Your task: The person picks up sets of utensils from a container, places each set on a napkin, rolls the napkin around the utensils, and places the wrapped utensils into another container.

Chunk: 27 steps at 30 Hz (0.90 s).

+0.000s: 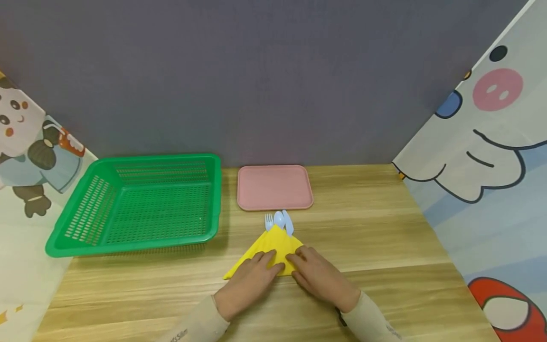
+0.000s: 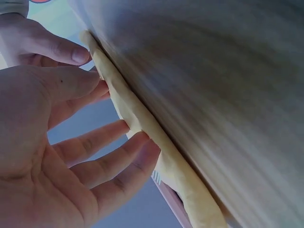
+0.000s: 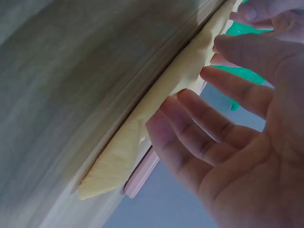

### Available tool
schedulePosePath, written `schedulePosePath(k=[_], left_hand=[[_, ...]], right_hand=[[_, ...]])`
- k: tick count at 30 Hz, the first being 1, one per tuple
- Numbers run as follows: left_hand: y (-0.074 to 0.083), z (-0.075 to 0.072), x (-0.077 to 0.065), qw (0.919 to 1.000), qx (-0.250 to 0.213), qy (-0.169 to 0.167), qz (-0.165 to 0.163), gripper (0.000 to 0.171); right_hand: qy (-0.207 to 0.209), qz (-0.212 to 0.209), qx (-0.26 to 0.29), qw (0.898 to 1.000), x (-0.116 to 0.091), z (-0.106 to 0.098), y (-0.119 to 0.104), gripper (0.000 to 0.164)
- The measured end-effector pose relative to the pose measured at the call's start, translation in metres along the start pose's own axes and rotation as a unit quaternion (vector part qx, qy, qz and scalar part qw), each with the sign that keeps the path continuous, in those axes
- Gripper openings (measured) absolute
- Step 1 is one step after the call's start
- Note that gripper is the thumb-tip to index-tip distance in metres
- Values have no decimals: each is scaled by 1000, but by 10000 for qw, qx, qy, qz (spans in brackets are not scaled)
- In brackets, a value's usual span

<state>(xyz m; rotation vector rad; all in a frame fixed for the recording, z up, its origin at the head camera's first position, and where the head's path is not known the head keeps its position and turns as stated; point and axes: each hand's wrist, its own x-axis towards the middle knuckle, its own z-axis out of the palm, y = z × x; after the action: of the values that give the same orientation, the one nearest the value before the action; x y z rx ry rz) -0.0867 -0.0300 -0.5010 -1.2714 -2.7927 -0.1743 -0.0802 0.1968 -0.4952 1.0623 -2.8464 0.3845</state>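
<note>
A yellow cloth napkin (image 1: 279,243), folded to a triangle, lies on the table with its point away from me. From under that point stick out the heads of a light blue plastic fork (image 1: 268,221), spoon (image 1: 279,219) and knife (image 1: 288,223); their handles are hidden. My left hand (image 1: 252,278) rests its fingertips on the napkin's left half. On the right half, the fingertips of my right hand (image 1: 318,274) press down, fingers spread and only slightly bent. Both wrist views show the napkin's near edge (image 2: 156,135) as a thick fold, with the thumbs near each other.
Beyond the cutlery lies a pink tray (image 1: 275,187), close to the grey back panel (image 1: 273,85). A green plastic basket (image 1: 215,199) stands on the left of the wooden table (image 1: 384,228). Walls with cartoon prints border the table on both sides.
</note>
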Motion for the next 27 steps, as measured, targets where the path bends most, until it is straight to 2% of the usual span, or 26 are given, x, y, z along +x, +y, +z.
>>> schedulePosePath(k=[6, 9, 13, 15, 23, 27], left_hand=[[-1, -2, 0, 9998, -132, -67, -101, 31], [-3, -2, 0, 9997, -135, 186, -120, 28], [-8, 1, 0, 9971, -289, 693, -144, 16], [-9, 2, 2, 9958, -377, 815, -189, 14], [-9, -1, 9, 9964, -367, 631, -440, 13], [-8, -4, 15, 9978, 9, 577, -327, 10]], right_hand=[[44, 38, -3, 10000, 0, 2, 2, 33], [93, 74, 9, 9999, -1, 4, 4, 32], [122, 147, 16, 9998, -3, 4, 7, 32], [93, 196, 1, 9998, -3, 3, 7, 31], [-15, 402, 27, 9992, -1, 3, 8, 27], [124, 375, 21, 9992, 0, 3, 9, 23]])
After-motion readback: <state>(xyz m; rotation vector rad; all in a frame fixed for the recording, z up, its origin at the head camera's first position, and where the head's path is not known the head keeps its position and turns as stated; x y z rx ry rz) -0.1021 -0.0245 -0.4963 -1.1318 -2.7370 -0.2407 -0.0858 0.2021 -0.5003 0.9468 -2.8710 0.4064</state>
